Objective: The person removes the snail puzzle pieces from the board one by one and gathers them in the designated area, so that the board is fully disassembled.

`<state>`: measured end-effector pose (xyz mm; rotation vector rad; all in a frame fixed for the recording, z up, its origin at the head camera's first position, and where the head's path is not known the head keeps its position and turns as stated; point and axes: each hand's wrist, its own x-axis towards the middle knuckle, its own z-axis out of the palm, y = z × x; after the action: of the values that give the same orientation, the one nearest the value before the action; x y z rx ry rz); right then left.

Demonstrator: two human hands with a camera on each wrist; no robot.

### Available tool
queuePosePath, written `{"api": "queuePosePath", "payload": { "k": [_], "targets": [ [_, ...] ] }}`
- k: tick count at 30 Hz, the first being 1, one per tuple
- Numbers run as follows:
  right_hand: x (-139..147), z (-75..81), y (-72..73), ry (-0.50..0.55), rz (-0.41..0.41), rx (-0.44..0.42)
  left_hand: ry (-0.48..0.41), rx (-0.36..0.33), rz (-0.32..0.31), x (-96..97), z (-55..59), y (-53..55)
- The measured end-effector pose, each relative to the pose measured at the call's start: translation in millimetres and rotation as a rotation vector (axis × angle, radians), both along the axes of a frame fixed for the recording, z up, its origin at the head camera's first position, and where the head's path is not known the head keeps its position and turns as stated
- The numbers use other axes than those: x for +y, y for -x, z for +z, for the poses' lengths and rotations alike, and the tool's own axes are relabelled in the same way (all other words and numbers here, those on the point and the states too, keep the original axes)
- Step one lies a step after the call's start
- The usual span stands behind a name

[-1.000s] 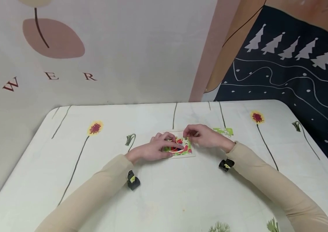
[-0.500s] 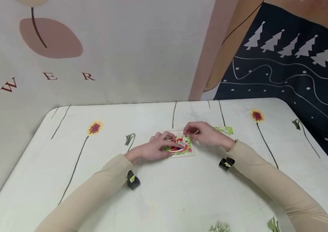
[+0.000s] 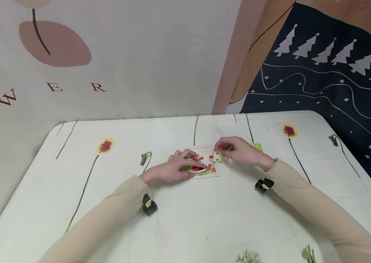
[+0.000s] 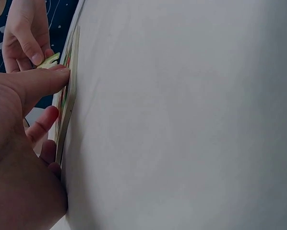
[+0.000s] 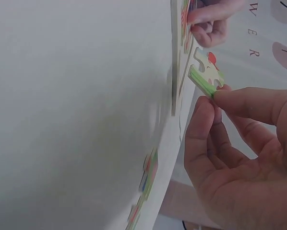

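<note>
A small jigsaw puzzle board (image 3: 209,176) with a pale frame and a red, green and blue picture lies on the table. My left hand (image 3: 176,167) rests across its left part, fingers and thumb touching the board and covering some of the picture. In the right wrist view, my right hand (image 5: 244,143) pinches a jigsaw piece (image 5: 209,72) between thumb and fingers. That piece is pale with green and red patches, tilted and held off the table beside the board's right edge. The left wrist view shows the board's edge (image 4: 71,86) from the side.
Loose jigsaw pieces (image 3: 257,147) lie on the table beyond the right hand, partly hidden by it; they also show low in the right wrist view. A flower-printed cloth (image 3: 185,226) covers the table. A printed fabric wall (image 3: 159,73) stands behind.
My right hand has shifted right, bringing the pinched jigsaw piece from the board's upper right corner out to its right edge. The left hand stays on the board.
</note>
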<state>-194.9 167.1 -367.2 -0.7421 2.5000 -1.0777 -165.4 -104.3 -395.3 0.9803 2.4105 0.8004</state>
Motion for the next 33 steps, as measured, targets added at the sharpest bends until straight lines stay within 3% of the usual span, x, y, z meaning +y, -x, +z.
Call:
{"api": "queuePosePath", "payload": {
  "k": [20, 26, 33],
  "targets": [
    [47.8, -0.8, -2.9, 0.013, -0.042, 0.069, -0.015, -0.002, -0.009, -0.3, 1.2, 0.3],
    [58.1, 1.9, -5.0, -0.048, -0.108, 0.011, -0.022, 0.000, -0.013, -0.3, 1.2, 0.1],
    [68.2, 3.9, -7.5, -0.074, -0.130, 0.001, -0.019, -0.004, -0.006, -0.4, 1.1, -0.1]
  ]
}}
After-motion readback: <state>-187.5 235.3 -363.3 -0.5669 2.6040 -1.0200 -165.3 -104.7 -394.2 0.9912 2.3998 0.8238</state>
